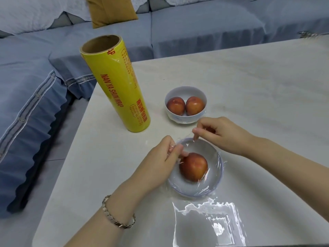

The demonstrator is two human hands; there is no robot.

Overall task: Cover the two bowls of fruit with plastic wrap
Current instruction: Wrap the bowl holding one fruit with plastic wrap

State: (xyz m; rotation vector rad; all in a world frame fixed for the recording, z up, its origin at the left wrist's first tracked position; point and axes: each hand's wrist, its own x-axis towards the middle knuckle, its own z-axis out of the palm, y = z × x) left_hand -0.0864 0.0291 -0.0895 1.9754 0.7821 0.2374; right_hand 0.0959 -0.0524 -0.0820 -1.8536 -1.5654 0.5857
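1 red fruit [193, 166] under shiny wrap [211, 154], pinched by left hand [160, 160] and right hand [220, 132].

Soft light, glare on plastic wrap [210, 220]

Pale marble-look tabletop [249, 82] filled the centre and right of the frame. Blue-grey fabric sofa [195, 32] ran across the top. Mustard-yellow square cushion [110, 11] sat at top centre, with a white quilted throw [32, 13] at upper left. Blue ruffled pillow with button trim [26, 125] lay at left. A strip of grey floor [58, 139] showed between pillow and table.
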